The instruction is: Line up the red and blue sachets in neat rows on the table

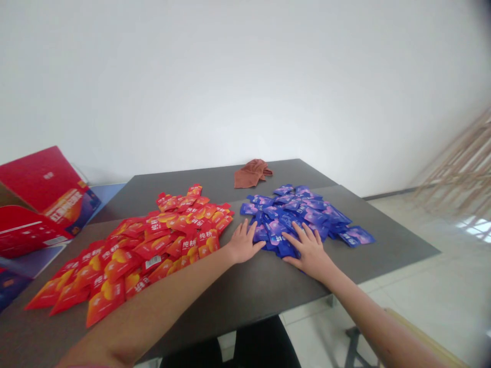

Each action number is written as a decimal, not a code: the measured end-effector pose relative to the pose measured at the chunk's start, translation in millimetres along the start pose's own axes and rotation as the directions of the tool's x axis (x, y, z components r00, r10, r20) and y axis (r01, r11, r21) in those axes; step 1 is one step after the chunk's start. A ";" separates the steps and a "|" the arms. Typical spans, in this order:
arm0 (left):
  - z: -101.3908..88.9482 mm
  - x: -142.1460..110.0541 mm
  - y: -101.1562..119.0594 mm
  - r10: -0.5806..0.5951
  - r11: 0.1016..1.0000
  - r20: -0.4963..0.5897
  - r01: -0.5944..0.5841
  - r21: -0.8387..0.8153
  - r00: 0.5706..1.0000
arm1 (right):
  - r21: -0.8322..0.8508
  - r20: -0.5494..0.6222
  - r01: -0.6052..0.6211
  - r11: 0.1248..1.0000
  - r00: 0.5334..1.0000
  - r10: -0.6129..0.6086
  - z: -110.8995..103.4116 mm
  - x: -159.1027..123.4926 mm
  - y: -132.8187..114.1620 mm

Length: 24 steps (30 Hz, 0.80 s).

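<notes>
Left hand and right hand touch one blue sachet pile.

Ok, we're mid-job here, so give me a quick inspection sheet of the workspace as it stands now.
Surface: dark grey tabletop, nothing spilled that I can see.
Job's things: a loose heap of red sachets, with a separate heap of blue sachets to its right.
Clutter: rust-brown cloth behind the heaps; red cardboard carton beside the table's left side.
Hands: left hand open, palm down, between the heaps; right hand open, palm down, at the blue heap's near edge.
Cables: nothing seen.
Surroundings: white wall, pale floor.
</notes>
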<state>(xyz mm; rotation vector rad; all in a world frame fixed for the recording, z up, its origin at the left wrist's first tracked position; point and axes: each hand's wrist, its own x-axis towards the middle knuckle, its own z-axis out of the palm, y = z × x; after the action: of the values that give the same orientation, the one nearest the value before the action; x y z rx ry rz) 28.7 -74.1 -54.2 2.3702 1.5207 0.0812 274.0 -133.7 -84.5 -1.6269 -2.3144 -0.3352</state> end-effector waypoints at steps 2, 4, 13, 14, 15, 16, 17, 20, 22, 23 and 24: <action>4.7 19.6 8.1 -0.009 1.000 0.024 0.008 0.027 1.000 | 0.014 0.019 0.005 1.000 1.000 -0.005 -0.4 0.2 7.6; 8.4 28.9 14.9 -0.017 0.999 0.017 0.016 0.042 1.000 | 0.034 0.035 0.013 0.999 0.999 -0.014 -1.9 0.8 16.1; 21.9 58.4 47.5 -0.010 1.000 -0.013 0.010 0.020 1.000 | 0.059 0.051 0.000 0.998 0.999 -0.003 4.4 4.2 61.5; 22.5 63.1 51.3 -0.013 1.000 -0.012 0.013 0.009 1.000 | 0.056 0.054 -0.005 0.998 0.999 0.002 4.9 5.1 66.8; 22.6 67.2 54.8 -0.014 1.000 -0.011 0.014 0.000 1.000 | 0.053 0.057 -0.009 0.999 0.998 0.006 4.9 6.2 71.7; 22.3 70.5 57.9 -0.014 1.000 -0.010 0.014 -0.009 1.000 | 0.049 0.062 -0.011 0.999 0.998 0.008 4.2 7.4 76.0; 21.4 72.8 60.5 -0.012 1.000 -0.012 0.012 -0.016 1.000 | 0.042 0.066 -0.011 0.999 0.998 0.009 2.9 8.4 79.4; 15.6 72.5 63.1 0.001 0.999 -0.013 -0.001 -0.037 1.000 | 0.010 0.046 -0.009 1.000 0.999 0.009 -4.4 8.3 81.6; 10.0 68.5 58.9 -0.011 0.999 -0.053 0.008 -0.049 0.999 | -0.007 0.004 0.009 1.000 1.000 -0.009 -10.7 3.7 74.8; 7.0 66.5 54.9 -0.024 0.998 -0.097 0.019 -0.053 0.995 | -0.010 -0.017 0.025 1.000 1.000 -0.026 -13.5 0.2 69.3; 4.2 65.1 49.7 -0.044 0.998 -0.153 0.036 -0.054 0.987 | -0.009 -0.029 0.045 0.999 0.999 -0.046 -15.7 -3.8 63.0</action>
<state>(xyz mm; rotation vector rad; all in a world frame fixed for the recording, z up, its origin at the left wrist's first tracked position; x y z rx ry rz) 101.2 -35.9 -51.5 2.3392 1.6142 0.2971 336.1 -121.5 -69.9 -1.5644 -2.3342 -0.3764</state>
